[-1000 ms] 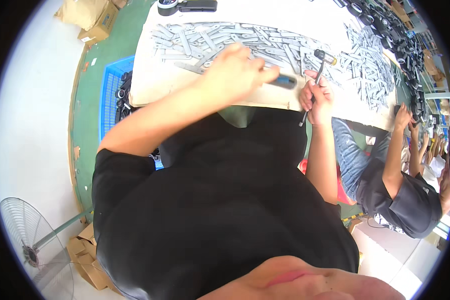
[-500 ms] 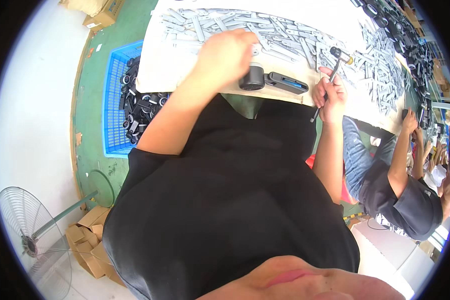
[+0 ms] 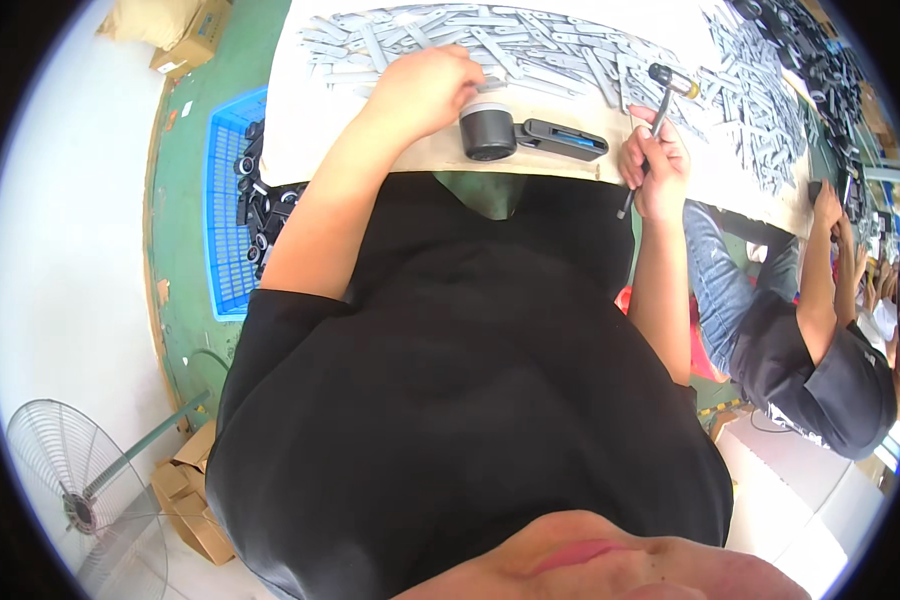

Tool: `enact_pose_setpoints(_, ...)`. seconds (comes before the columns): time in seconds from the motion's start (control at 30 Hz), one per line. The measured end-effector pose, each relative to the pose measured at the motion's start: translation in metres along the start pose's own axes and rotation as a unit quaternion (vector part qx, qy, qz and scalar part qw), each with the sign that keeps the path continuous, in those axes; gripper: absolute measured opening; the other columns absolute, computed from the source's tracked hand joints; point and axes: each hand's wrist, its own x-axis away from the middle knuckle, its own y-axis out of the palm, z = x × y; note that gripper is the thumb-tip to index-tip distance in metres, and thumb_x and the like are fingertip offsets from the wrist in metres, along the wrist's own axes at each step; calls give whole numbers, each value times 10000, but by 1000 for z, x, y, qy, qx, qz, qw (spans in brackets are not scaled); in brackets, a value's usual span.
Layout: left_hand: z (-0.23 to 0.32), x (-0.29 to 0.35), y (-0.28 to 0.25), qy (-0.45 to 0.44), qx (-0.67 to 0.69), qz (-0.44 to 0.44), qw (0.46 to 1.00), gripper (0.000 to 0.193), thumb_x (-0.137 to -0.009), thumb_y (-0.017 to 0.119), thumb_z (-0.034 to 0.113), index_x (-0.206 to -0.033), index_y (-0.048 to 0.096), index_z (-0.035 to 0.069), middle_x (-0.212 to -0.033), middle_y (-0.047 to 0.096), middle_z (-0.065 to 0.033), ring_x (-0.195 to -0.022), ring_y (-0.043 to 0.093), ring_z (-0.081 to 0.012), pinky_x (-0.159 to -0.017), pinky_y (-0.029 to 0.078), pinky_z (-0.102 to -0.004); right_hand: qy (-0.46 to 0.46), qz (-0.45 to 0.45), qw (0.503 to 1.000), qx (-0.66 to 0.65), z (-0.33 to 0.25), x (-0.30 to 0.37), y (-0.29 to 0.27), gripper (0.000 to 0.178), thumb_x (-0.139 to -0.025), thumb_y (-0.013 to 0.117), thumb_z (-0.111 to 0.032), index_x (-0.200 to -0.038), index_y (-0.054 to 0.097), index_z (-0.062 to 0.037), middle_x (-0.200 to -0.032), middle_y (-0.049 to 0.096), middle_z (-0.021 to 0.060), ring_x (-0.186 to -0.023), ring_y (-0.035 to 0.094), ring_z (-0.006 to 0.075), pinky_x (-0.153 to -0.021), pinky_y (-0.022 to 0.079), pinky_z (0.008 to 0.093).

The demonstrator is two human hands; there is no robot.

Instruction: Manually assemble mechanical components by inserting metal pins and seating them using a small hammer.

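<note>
My right hand (image 3: 657,165) is wrapped round the handle of a small hammer (image 3: 662,108), its dark head with a yellowish end pointing up and away from me. My left hand (image 3: 425,88) is closed, fingertips pinching what looks like a grey flat bar (image 3: 491,86), mostly hidden by the fingers. Just below those fingertips, at the table's near edge, stands a black cylindrical part (image 3: 488,133) with a pale top rim. A black slotted arm (image 3: 564,140) extends from it to the right, with something blue inside the slot.
Many grey flat bars (image 3: 555,50) lie heaped across the far side of the white-covered table (image 3: 315,120). A blue crate (image 3: 225,210) of black parts stands at the left on the floor. A fan (image 3: 80,510) is lower left. Another person (image 3: 800,340) works at the right.
My left hand has shifted slightly left and away from me, off the black cylindrical part. My right hand still holds the hammer in much the same pose. The whole view has shifted a little.
</note>
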Motion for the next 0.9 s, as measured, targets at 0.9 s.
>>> enact_pose_setpoints(0.9, 83, 25, 25, 52, 138, 153, 977, 544, -781, 845, 200, -1247, 602, 60, -968, 707, -76, -941, 669, -329, -950, 468, -486, 5, 92, 958, 273, -13, 32, 60, 113, -1040, 681, -83, -1088, 734, 4, -804, 744, 26, -737, 621, 49, -681, 477, 225)
